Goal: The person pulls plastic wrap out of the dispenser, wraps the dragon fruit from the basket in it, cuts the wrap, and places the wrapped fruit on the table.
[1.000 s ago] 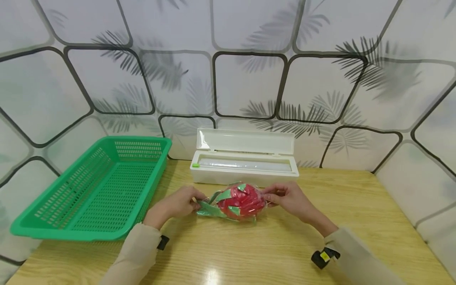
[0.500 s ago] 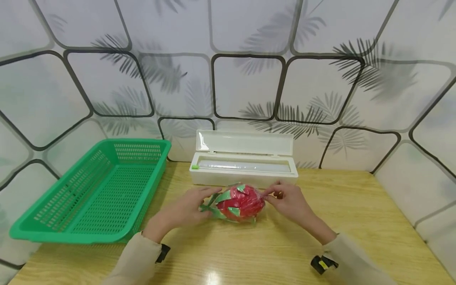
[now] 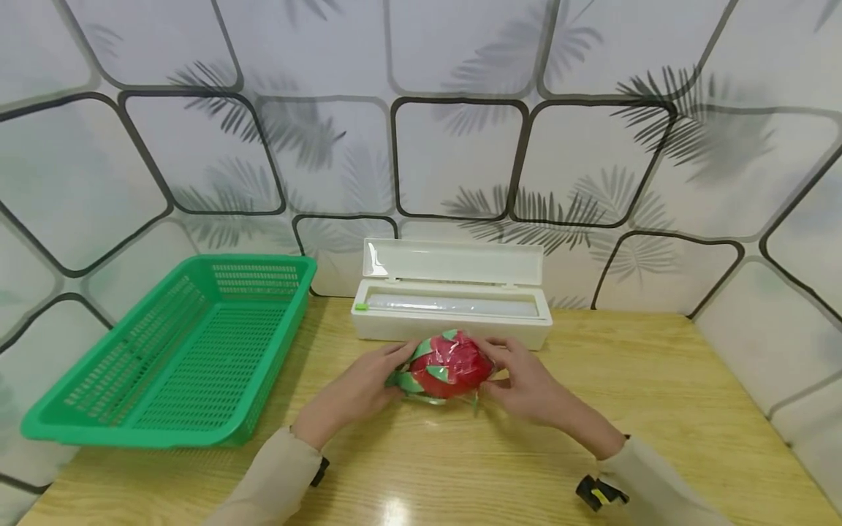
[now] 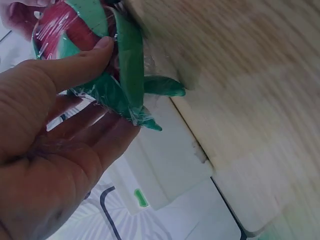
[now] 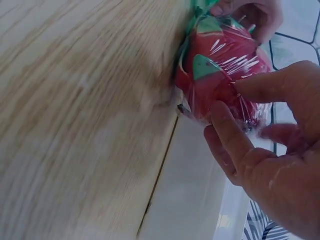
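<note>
A red dragon fruit point(image 3: 454, 365) with green scales, wrapped in clear cling film, is held between both hands in front of the white box. My left hand point(image 3: 371, 380) grips its leafy left end. In the left wrist view the thumb lies over the green leaf tips point(image 4: 131, 70) and the fingers curl beneath them. At the rounded right end, my right hand point(image 3: 529, 380) holds the fruit with thumb and fingertips. The right wrist view shows the shiny film point(image 5: 235, 55) stretched over the red skin. Whether the fruit touches the table is hard to tell.
Behind the fruit stands a white cling film box point(image 3: 454, 332), its lid point(image 3: 454, 261) raised and a film roll point(image 3: 454, 305) inside. A large green plastic basket point(image 3: 197, 358) sits at the left. The wooden table point(image 3: 460, 475) meets a patterned wall.
The right hand has gone from pinching film at the right end to holding the fruit itself. My left hand has shifted right onto the leafy end. The fruit has turned and moved slightly right.
</note>
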`<state>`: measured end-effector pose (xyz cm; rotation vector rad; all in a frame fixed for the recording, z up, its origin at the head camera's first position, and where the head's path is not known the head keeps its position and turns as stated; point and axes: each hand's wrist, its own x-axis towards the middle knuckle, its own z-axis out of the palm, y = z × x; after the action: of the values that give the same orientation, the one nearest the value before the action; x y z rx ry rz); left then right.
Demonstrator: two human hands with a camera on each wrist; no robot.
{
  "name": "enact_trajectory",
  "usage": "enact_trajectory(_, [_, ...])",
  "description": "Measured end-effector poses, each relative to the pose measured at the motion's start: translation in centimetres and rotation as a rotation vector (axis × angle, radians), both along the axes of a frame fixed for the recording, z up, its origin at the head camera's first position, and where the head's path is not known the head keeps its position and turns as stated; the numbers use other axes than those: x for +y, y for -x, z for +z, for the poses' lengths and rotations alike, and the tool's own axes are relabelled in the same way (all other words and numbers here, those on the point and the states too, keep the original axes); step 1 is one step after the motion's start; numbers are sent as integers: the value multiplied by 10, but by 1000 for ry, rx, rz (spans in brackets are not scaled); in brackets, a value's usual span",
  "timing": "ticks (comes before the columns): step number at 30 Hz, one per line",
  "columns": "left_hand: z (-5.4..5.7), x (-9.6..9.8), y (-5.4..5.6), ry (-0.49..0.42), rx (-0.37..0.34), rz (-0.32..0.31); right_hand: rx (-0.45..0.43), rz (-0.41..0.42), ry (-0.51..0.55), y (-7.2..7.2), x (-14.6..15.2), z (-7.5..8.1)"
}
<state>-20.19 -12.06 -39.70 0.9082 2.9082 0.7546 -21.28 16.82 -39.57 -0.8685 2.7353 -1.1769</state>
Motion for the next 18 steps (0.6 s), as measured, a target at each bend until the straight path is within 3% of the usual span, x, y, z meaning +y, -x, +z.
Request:
enact_trajectory(6, [1,6,5,-10,6,-26,79,44,-101,-1,6,7])
enact_trajectory(11, [2,11,11,-17,-8,-79,80,76,-136,-1,13,10])
enact_trajectory(18, [5,17,19,-50,-113,-90,33,85,-142,5,21,8])
